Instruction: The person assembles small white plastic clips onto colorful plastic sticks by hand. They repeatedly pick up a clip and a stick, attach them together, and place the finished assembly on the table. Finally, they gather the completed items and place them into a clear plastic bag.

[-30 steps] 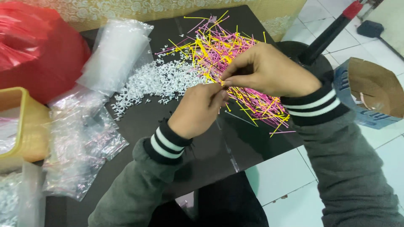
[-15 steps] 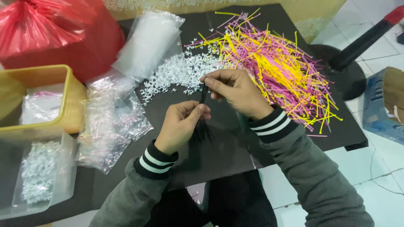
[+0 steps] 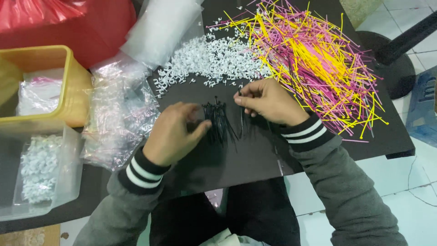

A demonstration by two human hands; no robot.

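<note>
The left hand (image 3: 175, 134) grips a bundle of black cable ties (image 3: 218, 120); the right hand (image 3: 268, 102) pinches one black tie (image 3: 241, 119) just beside it, white clips (image 3: 209, 59) beyond.

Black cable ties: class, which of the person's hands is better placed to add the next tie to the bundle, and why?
Probably the right hand: its fingers pinch a single black tie right beside the bundle, which the left hand holds upright.
</note>
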